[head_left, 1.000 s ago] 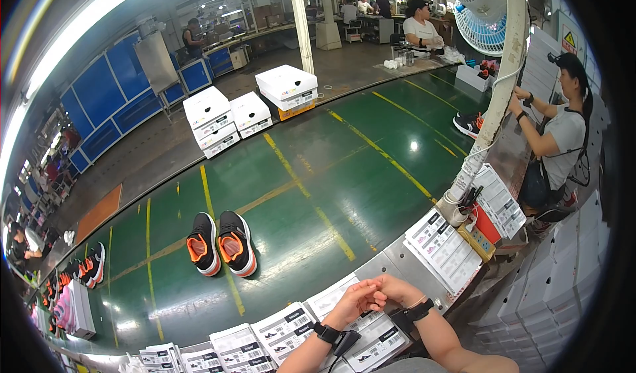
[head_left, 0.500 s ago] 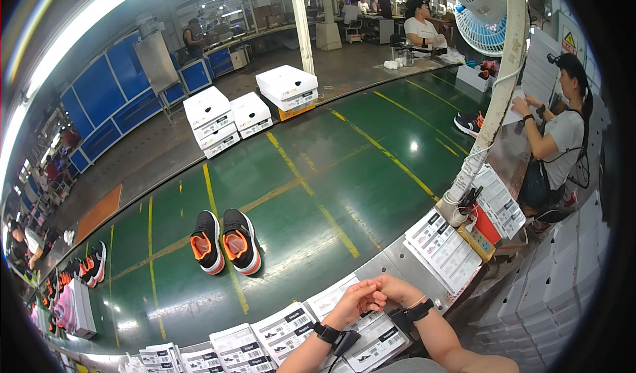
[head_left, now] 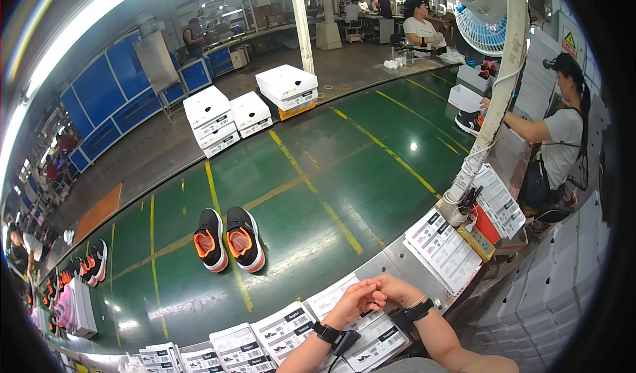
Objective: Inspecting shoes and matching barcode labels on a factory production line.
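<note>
My left hand (head_left: pixel 358 301) and my right hand (head_left: pixel 393 289) rest together above the near edge of the line, fingers curled in and touching each other. Nothing shows in either hand. Beneath them lie printed label sheets (head_left: pixel 381 344) in stacks. Ahead and to the left, a pair of black running shoes with orange linings and white soles, the left shoe (head_left: pixel 211 240) and the right shoe (head_left: pixel 244 240), stands upright on the green conveyor belt (head_left: pixel 311 240), apart from my hands.
White shoe boxes (head_left: pixel 211 118) stand stacked beyond the belt. More shoes (head_left: pixel 97 264) and a white box (head_left: pixel 82 310) come from the left. A post (head_left: pixel 493 121) rises at right, near more label sheets (head_left: pixel 442 250). Past it, a co-worker (head_left: pixel 563 131) reaches toward a white box (head_left: pixel 466 99).
The black shoes and the belt's yellow lines have shifted slightly right. My hands have stayed in place. At right, the co-worker has reached out toward the belt, where another white box now shows.
</note>
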A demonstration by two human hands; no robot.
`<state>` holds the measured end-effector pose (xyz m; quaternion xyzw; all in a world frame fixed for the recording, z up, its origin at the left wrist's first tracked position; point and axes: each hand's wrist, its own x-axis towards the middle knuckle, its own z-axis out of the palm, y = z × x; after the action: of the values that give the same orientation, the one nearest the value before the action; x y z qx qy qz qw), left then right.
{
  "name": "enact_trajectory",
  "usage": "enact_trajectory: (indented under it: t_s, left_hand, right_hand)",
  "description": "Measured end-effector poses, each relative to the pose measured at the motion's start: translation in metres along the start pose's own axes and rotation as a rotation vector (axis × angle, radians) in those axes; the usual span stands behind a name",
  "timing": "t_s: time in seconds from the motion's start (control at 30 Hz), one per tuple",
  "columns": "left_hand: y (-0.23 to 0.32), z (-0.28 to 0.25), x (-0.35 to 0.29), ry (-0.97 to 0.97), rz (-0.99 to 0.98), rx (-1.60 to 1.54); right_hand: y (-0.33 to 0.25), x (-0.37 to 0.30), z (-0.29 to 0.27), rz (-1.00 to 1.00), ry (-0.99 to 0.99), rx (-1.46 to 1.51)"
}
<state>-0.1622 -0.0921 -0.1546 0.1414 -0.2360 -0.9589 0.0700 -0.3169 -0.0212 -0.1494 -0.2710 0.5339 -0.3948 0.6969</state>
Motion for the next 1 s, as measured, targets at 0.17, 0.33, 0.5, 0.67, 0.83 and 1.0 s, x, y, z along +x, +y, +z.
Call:
enact_trajectory:
  t_s: [0.17,0.33,0.5,0.67,0.83,1.0]
  left_hand:
    - [0.001,0.001,0.0,-0.015,0.0,-0.006]
    - [0.002,0.001,0.0,-0.019,0.001,-0.012]
    - [0.001,0.002,0.0,-0.015,0.004,-0.01]
    - [0.0,0.0,0.001,-0.009,-0.003,-0.008]
    - [-0.001,0.0,0.0,-0.014,0.004,-0.013]
    - [0.0,-0.001,0.001,-0.016,0.002,-0.011]
  right_hand:
    - [0.007,0.004,-0.004,-0.011,-0.026,0.031]
    - [0.006,0.004,-0.003,-0.015,-0.013,0.053]
    - [-0.001,-0.001,0.001,-0.002,-0.009,0.075]
    - [0.0,-0.001,0.0,-0.005,0.003,0.073]
    - [0.001,-0.001,-0.001,0.009,-0.009,0.086]
    - [0.0,-0.001,-0.001,0.007,-0.014,0.084]
